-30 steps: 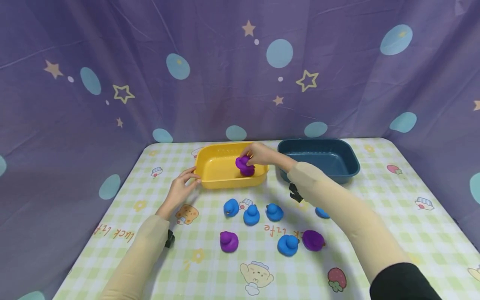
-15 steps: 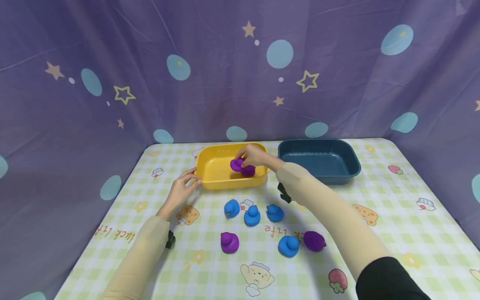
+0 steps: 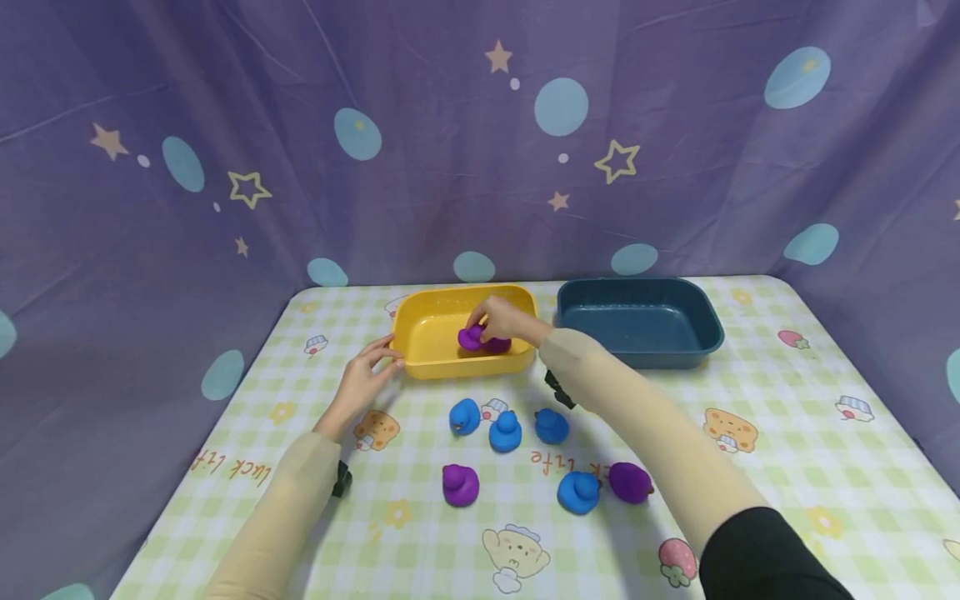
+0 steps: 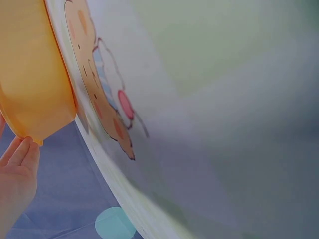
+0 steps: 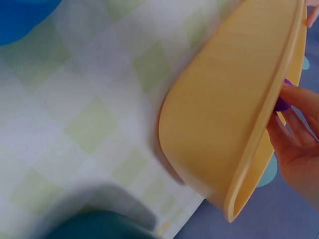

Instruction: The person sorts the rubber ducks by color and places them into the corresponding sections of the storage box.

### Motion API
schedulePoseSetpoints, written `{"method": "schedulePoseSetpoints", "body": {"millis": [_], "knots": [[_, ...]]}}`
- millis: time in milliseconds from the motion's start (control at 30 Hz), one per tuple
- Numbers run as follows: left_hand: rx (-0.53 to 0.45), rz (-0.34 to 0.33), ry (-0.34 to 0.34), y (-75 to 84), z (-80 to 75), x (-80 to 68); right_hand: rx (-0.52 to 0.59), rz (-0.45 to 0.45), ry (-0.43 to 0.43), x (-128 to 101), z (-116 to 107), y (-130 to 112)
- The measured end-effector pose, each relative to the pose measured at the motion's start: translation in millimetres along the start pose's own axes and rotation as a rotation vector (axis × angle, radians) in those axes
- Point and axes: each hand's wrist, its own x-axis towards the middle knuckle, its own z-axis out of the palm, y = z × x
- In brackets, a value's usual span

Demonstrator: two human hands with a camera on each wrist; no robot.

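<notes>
1. Your right hand [image 3: 504, 321] reaches into the yellow tub [image 3: 427, 337], just above the middle of the frame, fingers curled around a purple duck [image 3: 474, 338] that sits low inside the tub near its front wall.
2. In the right wrist view, your fingers [image 5: 294, 124] curve over the tub's rim at the right edge, with only a sliver of the purple duck [image 5: 282, 103] showing behind it.
3. Your left hand [image 3: 365, 373] pinches the tub's left front corner, thumb and fingertips on the rim; the left wrist view shows fingertips [image 4: 22, 154] touching that corner at the lower left.
4. A dark blue tub [image 3: 637, 321] stands just right of the yellow one, apart from it.
5. On the counter [image 3: 787, 433], below the tubs, three blue ducks [image 3: 505, 429] sit in a row at frame centre.
6. Lower down lie a second purple duck [image 3: 460, 484], another blue duck [image 3: 578, 491] and a third purple duck [image 3: 630, 482], the last two just beside each other next to your right sleeve.
</notes>
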Motion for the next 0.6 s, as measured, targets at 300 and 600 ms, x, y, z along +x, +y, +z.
{"method": "schedulePoseSetpoints", "body": {"millis": [300, 600], "knots": [[0.013, -0.003, 0.003, 1.9, 0.3, 0.0, -0.051, -0.047, 0.064, 12, 15, 17], [0.015, 0.002, -0.003, 2.7, 0.5, -0.5, -0.068, -0.027, 0.079, 12, 19, 11]]}}
